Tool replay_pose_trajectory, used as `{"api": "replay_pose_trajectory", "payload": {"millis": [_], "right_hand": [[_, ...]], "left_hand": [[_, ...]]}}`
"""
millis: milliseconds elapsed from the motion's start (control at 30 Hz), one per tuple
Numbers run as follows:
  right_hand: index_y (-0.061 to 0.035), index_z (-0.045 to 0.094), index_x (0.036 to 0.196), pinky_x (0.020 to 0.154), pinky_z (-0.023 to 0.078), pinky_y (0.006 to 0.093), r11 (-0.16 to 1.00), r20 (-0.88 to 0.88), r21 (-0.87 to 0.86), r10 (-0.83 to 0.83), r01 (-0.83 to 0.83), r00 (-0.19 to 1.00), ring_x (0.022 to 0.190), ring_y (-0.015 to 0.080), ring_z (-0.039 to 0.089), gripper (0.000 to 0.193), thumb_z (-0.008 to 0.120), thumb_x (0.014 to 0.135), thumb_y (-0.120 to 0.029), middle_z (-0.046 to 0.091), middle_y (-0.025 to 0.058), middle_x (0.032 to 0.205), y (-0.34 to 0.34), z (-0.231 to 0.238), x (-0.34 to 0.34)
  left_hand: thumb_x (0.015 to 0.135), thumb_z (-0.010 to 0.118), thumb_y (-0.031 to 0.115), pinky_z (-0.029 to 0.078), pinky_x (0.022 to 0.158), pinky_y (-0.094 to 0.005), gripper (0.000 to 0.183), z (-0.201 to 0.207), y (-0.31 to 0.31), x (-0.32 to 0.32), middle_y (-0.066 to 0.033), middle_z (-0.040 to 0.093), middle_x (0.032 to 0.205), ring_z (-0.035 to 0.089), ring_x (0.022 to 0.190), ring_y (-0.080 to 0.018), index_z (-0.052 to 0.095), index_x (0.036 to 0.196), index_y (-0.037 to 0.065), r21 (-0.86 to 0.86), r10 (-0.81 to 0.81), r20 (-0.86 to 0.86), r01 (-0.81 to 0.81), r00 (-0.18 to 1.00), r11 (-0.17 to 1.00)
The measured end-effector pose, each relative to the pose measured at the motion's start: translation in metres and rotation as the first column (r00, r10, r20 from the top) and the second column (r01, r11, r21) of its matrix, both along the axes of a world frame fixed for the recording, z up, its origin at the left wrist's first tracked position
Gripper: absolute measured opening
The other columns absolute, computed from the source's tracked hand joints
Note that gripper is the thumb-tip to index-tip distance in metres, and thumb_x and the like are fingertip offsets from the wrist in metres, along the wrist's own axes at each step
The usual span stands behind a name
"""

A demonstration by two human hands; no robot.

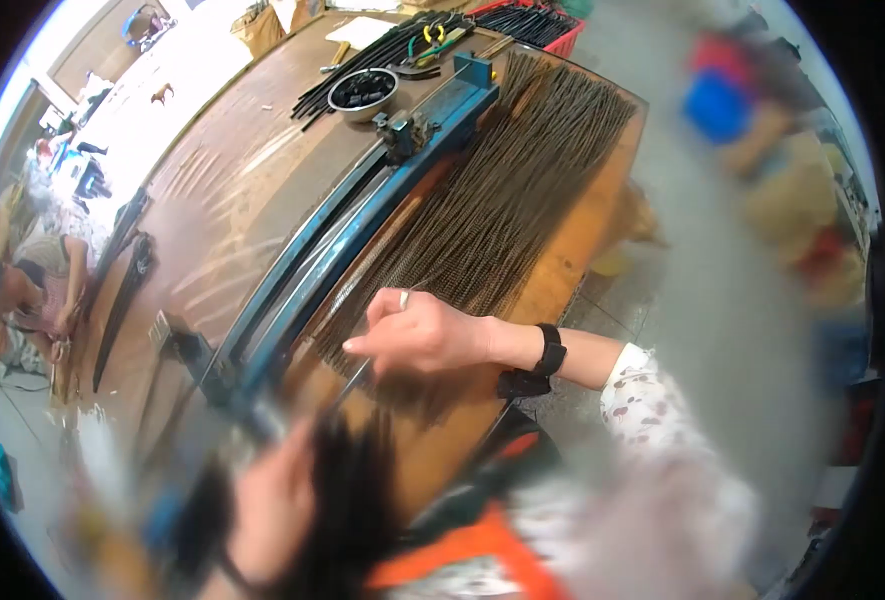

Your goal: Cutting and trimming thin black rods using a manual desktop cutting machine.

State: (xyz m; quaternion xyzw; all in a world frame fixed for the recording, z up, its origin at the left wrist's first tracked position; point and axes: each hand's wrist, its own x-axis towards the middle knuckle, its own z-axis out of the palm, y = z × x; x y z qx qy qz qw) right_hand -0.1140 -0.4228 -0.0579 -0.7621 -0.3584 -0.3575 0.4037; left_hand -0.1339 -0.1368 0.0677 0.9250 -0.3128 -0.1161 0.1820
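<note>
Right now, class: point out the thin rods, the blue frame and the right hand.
Thin rods (492, 205), head view: middle of the pile.
Blue frame (371, 213), head view: long rail.
Right hand (424, 335), head view: its back.

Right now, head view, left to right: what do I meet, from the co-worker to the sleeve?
Co-worker → black strips → left hand → right hand → wristband → spotted sleeve.
</note>
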Motion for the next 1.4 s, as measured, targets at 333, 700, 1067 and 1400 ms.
{"api": "replay_pose_trajectory", "payload": {"millis": [333,700,1067,1400], "right_hand": [[-0.0069,0.058,0.134,0.063,0.051,0.0358,0.905,-0.175,-0.422,-0.024,-0.053,0.984,0.069,0.0229,0.059,0.058,0.075,0.078,-0.012,0.066,0.0035,0.079,-0.009,0.024,-0.019],[-0.0099,0.058,0.135,0.063,0.05,0.0338,0.926,-0.393,-0.108,-0.375,0.362,0.84,0.061,0.0241,0.061,0.068,0.086,0.073,-0.018,0.065,0.0107,0.072,-0.062,0.01,0.025],[-0.0113,0.066,0.124,0.057,0.045,0.036,0.925,-0.108,-0.187,-0.355,0.332,0.929,0.059,0.0247,0.053,0.056,0.086,0.074,-0.027,0.053,0.0062,0.067,-0.127,0.016,0.05],[-0.0138,0.069,0.107,0.062,0.054,0.0365,0.73,0.069,-0.08,-0.675,0.678,0.735,0.068,0.0261,0.065,0.03,0.078,0.081,-0.027,0.066,0.0068,0.078,-0.166,0.016,0.021]], "left_hand": [[0.096,0.053,0.017,0.053,0.078,-0.0477,0.024,0.012,-0.009,0.058,-0.0239,0.068,0.094,0.066,0.09,-0.04,0.064,0.115,0.007,0.064,-0.144,-0.432,0.189,0.89,0.98],[0.085,0.063,0.015,0.053,0.068,-0.0475,0.018,0.031,-0.044,0.091,-0.0147,0.059,0.086,0.064,0.083,-0.0367,0.056,0.099,0.007,0.13,-0.258,0.312,0.228,0.915,0.965],[0.089,0.057,0.01,0.052,0.063,-0.0465,0.035,-0.015,-0.089,0.13,-0.0155,0.061,0.085,0.064,0.076,-0.0354,0.056,0.124,0.01,0.117,-0.422,0.332,0.407,0.844,0.906],[0.091,0.048,0.003,0.053,0.08,-0.0465,0.035,0.017,-0.103,0.124,-0.0216,0.067,0.104,0.066,0.091,-0.0392,0.061,0.124,0.005,0.182,-0.375,0.244,0.337,0.895,0.924]]}}
